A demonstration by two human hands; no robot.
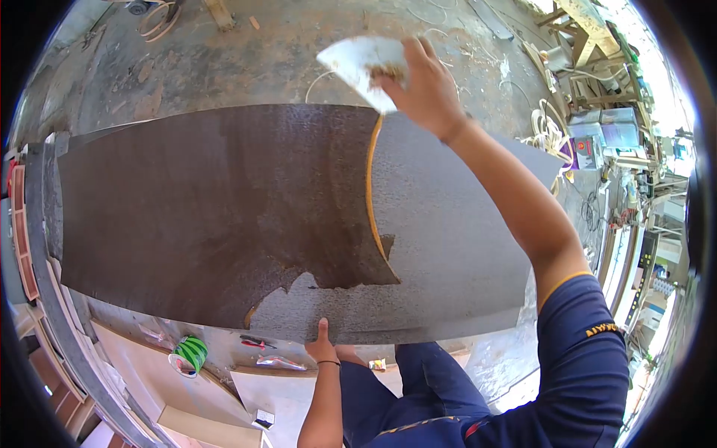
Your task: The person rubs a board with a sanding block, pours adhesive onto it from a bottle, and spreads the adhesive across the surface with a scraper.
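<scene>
Gripping a white spreader [349,63] at the panel's [455,201] far edge

The right hand [430,93] has its fingers clamped on the spreader, at the end of a curved amber bead [369,179] — dark, wet-looking coating [209,194] lies to its left. The left hand [322,349] is at the near edge, thumb uppermost; whether its fingers clamp the panel, I cannot tell.

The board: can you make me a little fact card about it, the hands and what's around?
Board: big, flat, lighter grey on the right
Dark coating: over most of the picture's left side, ragged towards the person
Yellow-brown line: curves along the coating's right side
Right hand: holds a white scraper by the far edge
Left hand: at the near edge
Green roll: lower left
</scene>
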